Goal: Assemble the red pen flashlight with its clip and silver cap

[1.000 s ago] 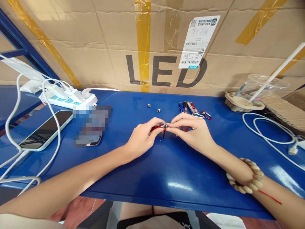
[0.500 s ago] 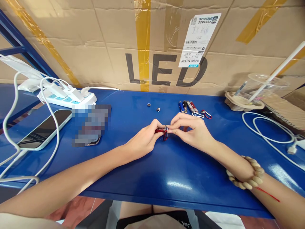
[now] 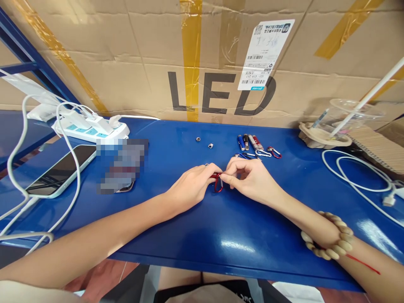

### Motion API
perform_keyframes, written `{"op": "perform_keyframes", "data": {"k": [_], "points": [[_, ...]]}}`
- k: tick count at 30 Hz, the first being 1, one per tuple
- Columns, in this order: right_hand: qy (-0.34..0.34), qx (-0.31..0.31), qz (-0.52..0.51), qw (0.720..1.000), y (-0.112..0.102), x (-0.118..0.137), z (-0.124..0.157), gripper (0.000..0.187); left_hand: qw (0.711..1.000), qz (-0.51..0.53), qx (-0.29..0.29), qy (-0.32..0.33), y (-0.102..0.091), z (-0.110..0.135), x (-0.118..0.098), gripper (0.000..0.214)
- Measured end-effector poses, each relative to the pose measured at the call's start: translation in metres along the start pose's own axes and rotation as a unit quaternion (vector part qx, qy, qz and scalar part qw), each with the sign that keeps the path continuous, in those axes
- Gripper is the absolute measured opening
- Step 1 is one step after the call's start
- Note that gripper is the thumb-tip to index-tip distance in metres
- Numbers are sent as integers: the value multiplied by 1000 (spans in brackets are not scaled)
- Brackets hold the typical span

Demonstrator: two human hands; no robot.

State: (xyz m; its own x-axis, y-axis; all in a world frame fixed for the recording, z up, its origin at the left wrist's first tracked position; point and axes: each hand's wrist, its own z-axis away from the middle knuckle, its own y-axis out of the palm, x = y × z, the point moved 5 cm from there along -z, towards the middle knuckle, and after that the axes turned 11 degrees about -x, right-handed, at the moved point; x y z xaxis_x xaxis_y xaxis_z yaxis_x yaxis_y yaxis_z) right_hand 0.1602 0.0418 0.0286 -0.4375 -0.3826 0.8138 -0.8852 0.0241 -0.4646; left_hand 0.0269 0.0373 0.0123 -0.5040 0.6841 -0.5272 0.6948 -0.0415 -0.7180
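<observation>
Left hand [image 3: 192, 183]: grip is clamping red flashlight [image 3: 216, 175]
Right hand [image 3: 252, 176]: is pinching its end
Red clip [image 3: 216, 187]: is dangling

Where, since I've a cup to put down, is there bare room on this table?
Bare table: between left hand, right hand and its near edge; also between the pixelated item and small ring. Crowded: beyond the right hand, around the small tubes; far left, around the power strip.
</observation>
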Motion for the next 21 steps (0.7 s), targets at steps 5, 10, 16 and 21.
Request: {"op": "perform_keyframes", "data": {"k": [5,10,16,21], "points": [[85,24,-43,995,4,-12,1,30,1000,-19,-1,-9,-1,-1,-1,18],[95,20,-43,994,4,-14,1,32,999,-34,-23,-13,-3,-3,-1,20],[12,-38,48,998,-4,-3,-1,30,997,-2,-45,-56,-5,-4,3,21],[-82,-112,72,988,-12,7,-1,17,996,-18,-62,-66,-7,-3,2,23]]}}
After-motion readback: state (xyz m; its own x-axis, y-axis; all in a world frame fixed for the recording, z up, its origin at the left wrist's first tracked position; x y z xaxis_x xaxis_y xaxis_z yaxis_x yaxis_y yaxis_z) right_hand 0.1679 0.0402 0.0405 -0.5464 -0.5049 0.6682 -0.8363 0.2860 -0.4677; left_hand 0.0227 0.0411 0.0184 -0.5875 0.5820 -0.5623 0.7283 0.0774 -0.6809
